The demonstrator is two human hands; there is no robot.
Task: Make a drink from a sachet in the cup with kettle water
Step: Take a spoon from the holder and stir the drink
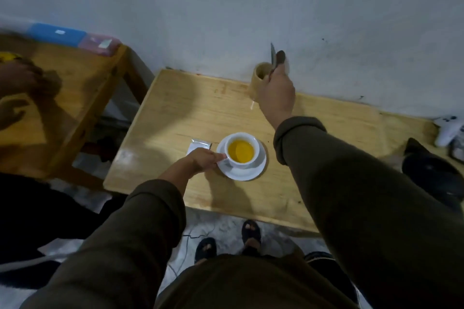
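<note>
While the left hand (204, 159) pinched the handle of the white cup (241, 151), the cup sat on its saucer (247, 175) near the front of the wooden worktop (175, 108), filled with yellow-orange liquid. Just left of the cup, partly behind that hand, lay the silver sachet (198, 145), flat on the worktop.

The right hand (276, 94) reached well beyond the cup, toward the wall, closed around the handles of utensils (275, 57) standing in a wooden holder (261, 75); which one it held was too blurred to tell.

The right arm was stretched almost straight, sleeve passing close to the right of the cup; the left arm was bent, wrist low over the worktop edge.

The risk lay in that long reach: the right sleeve could brush the cup, or the left hand could tug the handle as the body leaned, slopping the liquid into the saucer. The light holder might also tip if a utensil were pulled out at a slant.
</note>
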